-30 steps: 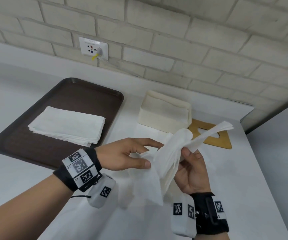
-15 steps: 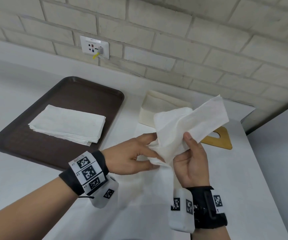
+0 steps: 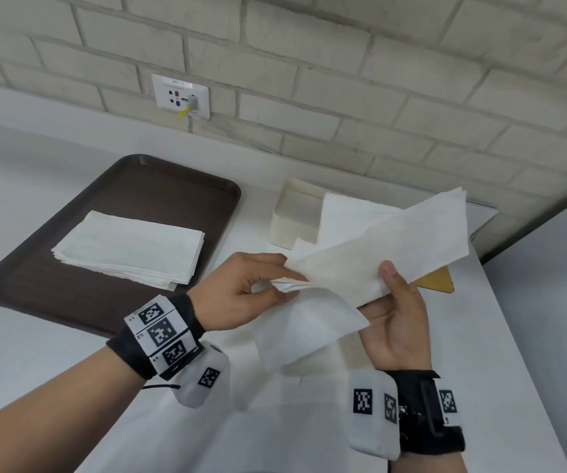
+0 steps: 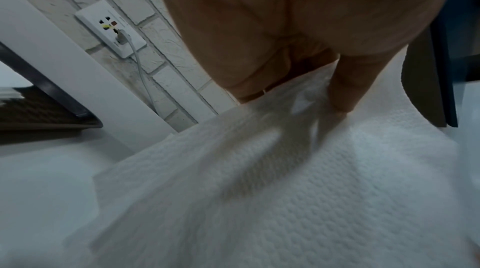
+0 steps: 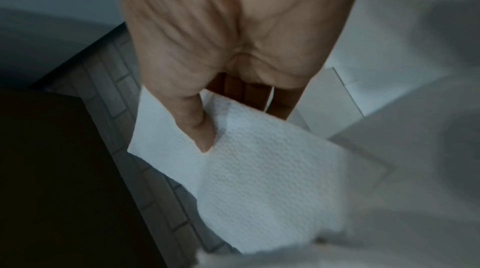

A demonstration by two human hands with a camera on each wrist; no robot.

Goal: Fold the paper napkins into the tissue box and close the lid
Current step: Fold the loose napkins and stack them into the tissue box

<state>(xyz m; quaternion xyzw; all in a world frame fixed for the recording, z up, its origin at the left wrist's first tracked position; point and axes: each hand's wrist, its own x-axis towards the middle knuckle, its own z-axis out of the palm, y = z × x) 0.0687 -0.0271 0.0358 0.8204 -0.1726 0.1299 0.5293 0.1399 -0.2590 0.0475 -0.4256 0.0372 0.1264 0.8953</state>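
Both hands hold a white paper napkin [image 3: 360, 264] in the air over the white table. My left hand [image 3: 251, 288] pinches its gathered left end between thumb and fingers. My right hand [image 3: 394, 302] pinches its lower right edge, thumb on top [image 5: 200, 128] and fingers underneath. The napkin's upper flap spreads toward the wall and a lower flap hangs down. In the left wrist view the embossed napkin [image 4: 285, 190] fills the lower frame. Behind the napkin stands the cream tissue box [image 3: 292, 216], partly hidden. Its wooden lid [image 3: 435, 281] lies on the table to the right, mostly covered.
A dark brown tray [image 3: 121, 206] at the left carries a stack of folded napkins [image 3: 131, 250]. A wall socket [image 3: 181, 95] with a plugged cable sits on the brick wall. The table's right edge [image 3: 514, 336] runs close beside my right hand.
The crumpled napkin has been spread out wider and flatter between my hands. My right hand slid to its lower right edge while my left kept hold of the left end.
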